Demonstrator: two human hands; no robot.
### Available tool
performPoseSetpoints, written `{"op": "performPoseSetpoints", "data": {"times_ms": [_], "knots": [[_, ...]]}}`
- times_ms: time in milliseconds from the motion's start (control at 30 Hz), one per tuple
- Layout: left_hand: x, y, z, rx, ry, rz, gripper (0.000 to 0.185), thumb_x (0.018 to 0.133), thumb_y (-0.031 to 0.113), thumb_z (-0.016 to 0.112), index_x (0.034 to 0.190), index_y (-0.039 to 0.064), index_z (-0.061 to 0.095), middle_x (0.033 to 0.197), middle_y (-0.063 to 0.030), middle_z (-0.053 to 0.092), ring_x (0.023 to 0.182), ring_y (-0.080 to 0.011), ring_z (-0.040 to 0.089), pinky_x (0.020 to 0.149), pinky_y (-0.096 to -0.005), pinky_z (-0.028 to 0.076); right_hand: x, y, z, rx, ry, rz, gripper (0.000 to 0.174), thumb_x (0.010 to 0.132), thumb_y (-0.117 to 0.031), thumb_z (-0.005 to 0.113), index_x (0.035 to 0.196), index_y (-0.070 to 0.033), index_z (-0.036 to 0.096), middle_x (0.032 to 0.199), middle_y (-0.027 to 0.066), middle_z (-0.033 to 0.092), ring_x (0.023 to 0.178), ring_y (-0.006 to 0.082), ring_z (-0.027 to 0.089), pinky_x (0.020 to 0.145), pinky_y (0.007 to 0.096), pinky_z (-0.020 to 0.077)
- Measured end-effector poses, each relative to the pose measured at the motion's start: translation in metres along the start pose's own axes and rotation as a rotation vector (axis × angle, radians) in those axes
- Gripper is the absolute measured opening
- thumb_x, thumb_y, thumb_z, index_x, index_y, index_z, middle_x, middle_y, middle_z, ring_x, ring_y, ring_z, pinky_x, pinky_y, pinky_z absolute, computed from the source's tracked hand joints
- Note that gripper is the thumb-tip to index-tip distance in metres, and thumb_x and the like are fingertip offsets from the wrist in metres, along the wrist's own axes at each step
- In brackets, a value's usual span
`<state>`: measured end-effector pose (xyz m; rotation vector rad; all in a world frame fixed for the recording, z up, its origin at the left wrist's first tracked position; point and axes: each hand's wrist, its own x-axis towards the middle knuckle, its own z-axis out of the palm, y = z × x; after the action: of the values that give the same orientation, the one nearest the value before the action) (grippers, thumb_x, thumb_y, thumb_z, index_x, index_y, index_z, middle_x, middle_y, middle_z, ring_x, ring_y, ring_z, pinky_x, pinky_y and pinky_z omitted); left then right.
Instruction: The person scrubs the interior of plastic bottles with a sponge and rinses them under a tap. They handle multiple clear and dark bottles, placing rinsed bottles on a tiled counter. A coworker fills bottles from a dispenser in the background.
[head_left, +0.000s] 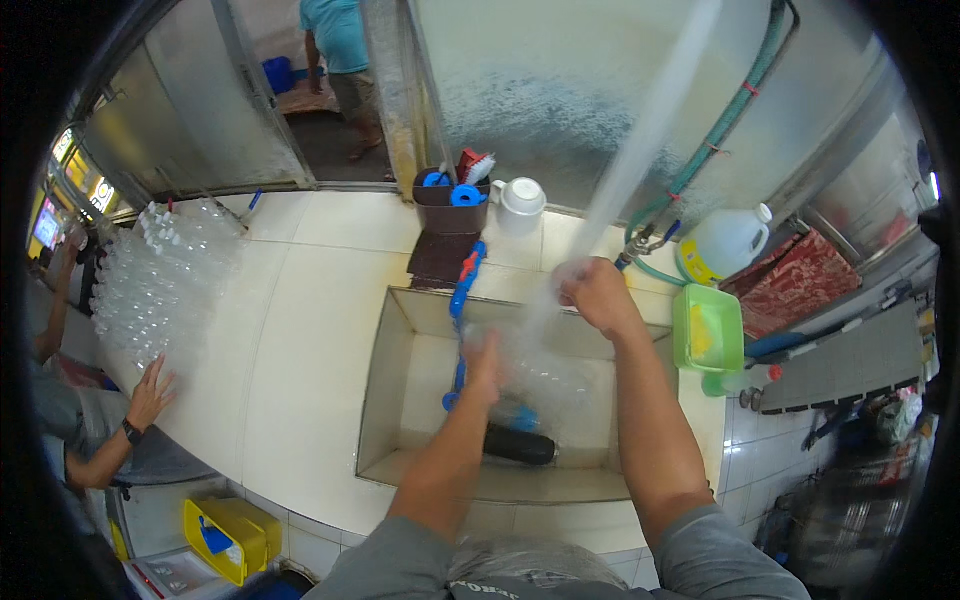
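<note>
My right hand (600, 296) is closed around a long translucent strip, perhaps plastic film (645, 127), which rises toward the top of the view and is blurred. Its lower part runs down over the tiled sink basin (427, 360). My left hand (486, 367) is above the basin's left part, blurred, beside clear plastic (559, 379) that looks like bottles; whether it grips this cannot be told. A black cylinder (520, 444) and a blue item (525, 417) lie low in the basin. A blue pipe with a red valve (469, 270) crosses the basin's back edge.
Many clear plastic bottles (161, 277) lie stacked at left, beside another person's hand (152, 397). Behind the basin are a brush holder (450, 210) and a white mug (519, 202). To the right are a tap (641, 244), a jug (720, 244) and a green tub (709, 330).
</note>
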<state>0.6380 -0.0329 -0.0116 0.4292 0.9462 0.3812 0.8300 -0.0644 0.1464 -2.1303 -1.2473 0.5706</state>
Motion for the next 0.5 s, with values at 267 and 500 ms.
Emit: {"op": "performPoseSetpoints", "data": {"times_ms": [267,500], "knots": [[0.039,-0.048,-0.053,-0.057,0.244,-0.026,0.126,0.083,0.075,0.069,0.165,0.024,-0.012,0.167,-0.0182,0.018,0.14,-0.0472,0.041,0.101,-0.0682,0.046,-0.006,-0.003,0.022,0.485,-0.112,-0.002,0.013,0.085,-0.009,0.057,0.081,-0.003,0.068,0.073,0.0046,0.063,0.064,0.0154,0.058,0.057,0.0294,0.0466],[0.088,-0.06,-0.057,-0.81,0.089,0.124,0.101,0.095,0.073,0.052,0.165,0.016,0.006,0.169,-0.0131,0.016,0.145,-0.0468,0.033,0.108,-0.0709,0.04,-0.005,-0.015,0.03,0.67,-0.058,0.126,0.014,0.087,-0.01,0.058,0.083,-0.002,0.068,0.072,0.006,0.064,0.065,0.0167,0.06,0.058,0.0324,0.0488]]}}
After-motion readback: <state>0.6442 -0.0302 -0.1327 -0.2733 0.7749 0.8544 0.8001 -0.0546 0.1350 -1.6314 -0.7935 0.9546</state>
